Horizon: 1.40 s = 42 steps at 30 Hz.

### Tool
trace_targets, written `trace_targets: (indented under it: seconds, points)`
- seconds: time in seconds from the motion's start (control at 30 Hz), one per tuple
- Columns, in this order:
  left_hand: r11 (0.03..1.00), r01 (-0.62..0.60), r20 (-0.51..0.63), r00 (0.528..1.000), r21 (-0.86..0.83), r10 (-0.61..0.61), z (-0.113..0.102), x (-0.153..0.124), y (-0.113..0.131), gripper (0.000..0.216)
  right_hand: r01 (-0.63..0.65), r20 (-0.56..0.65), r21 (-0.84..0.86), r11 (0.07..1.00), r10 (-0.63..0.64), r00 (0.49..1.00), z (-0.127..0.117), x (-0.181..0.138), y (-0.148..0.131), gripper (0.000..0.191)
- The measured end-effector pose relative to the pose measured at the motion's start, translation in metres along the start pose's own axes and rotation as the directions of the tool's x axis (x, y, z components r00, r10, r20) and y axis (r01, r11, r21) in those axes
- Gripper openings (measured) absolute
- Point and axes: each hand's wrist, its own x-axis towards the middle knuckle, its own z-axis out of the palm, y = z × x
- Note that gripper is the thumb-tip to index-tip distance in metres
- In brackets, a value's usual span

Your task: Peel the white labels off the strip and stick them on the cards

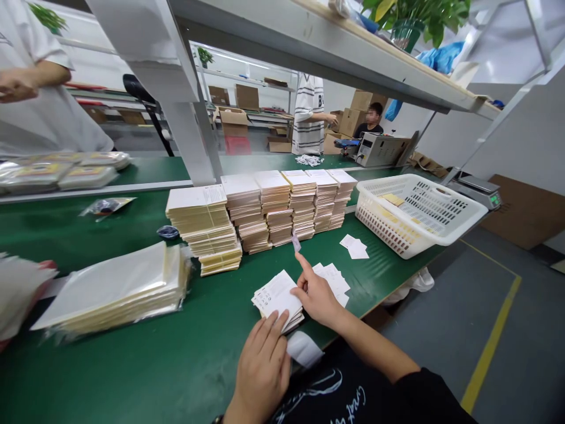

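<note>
The head view shows the person's left hand [262, 365] at six o'clock, its fingers [271, 323] lying across a small stack of white printed cards [276, 297] on a green table [88, 365]; the thumb is hidden, so whether they clench the stack cannot be told. The right hand [318, 297] sits at the stack's right edge with its index finger stretched toward twelve o'clock, the tip at a small pale slip [295, 242]; whether it holds the slip cannot be told. Loose white cards [331, 280] lie just beside that hand at two o'clock. Farther off at twelve o'clock stand tall piles of cream cards [282, 206], and at two o'clock a white plastic basket [419, 215] holds more cards. A clear plastic pack of cards [115, 288] lies at nine o'clock. At ten o'clock, a co-worker's hand [17, 85] hangs in front of a white shirt [53, 123], beyond the table's far side.
</note>
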Motion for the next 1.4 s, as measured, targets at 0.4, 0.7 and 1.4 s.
trace_targets:
  seconds: [0.4,0.7,1.4]
  points:
    - [1.000,-0.006,-0.005,1.000,-0.008,0.006,-0.001,0.000,0.000,0.020,0.075,-0.209,0.158,0.985,-0.041,0.977,-0.014,-0.009,0.023,0.079]
    - [0.999,-0.033,-0.011,0.999,0.012,0.033,0.000,0.000,-0.001,0.018,-0.040,-0.314,0.107,0.993,0.072,0.947,-0.051,-0.018,0.059,0.077]
    - [1.000,-0.003,0.111,0.994,0.017,0.001,0.006,-0.005,0.002,0.008,-0.187,-0.193,-0.435,0.881,0.112,0.975,-0.059,-0.025,0.071,0.086]
